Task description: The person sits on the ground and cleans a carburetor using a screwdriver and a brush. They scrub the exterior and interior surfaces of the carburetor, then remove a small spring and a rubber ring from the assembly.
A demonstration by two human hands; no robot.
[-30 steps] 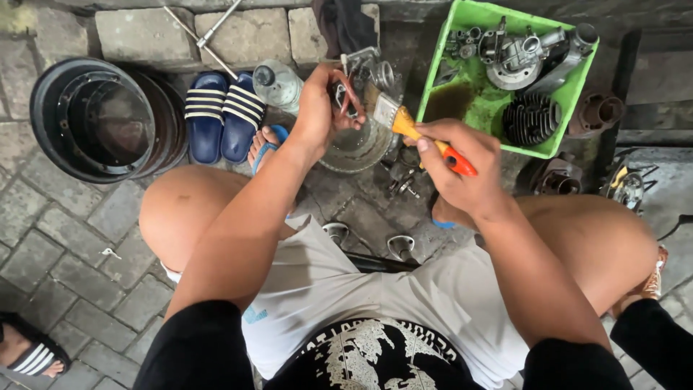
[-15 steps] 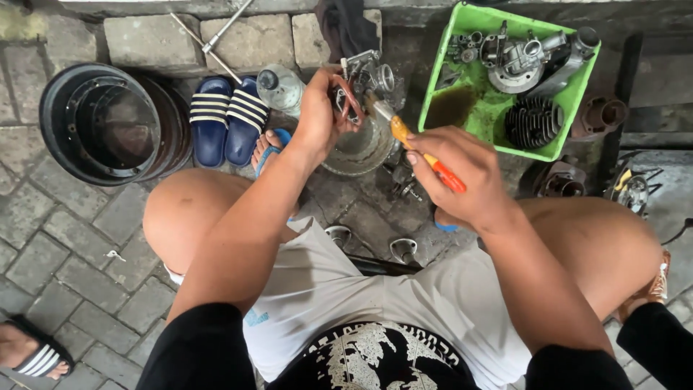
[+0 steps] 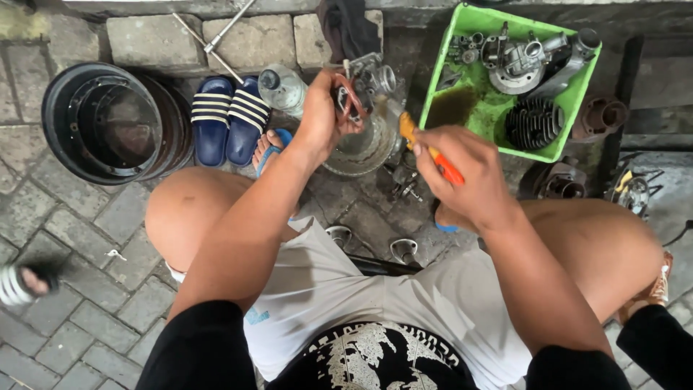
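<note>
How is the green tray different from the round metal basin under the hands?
The green tray is rectangular and bright plastic; the round metal basin is dull grey. The tray lies to the right, uncovered; the basin sits below the left hand and right hand. Both rest on paving.

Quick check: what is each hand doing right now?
Left hand: closed, holding a small metal engine part.
Right hand: closed on an orange-handled brush, its bristles at the part.
</note>
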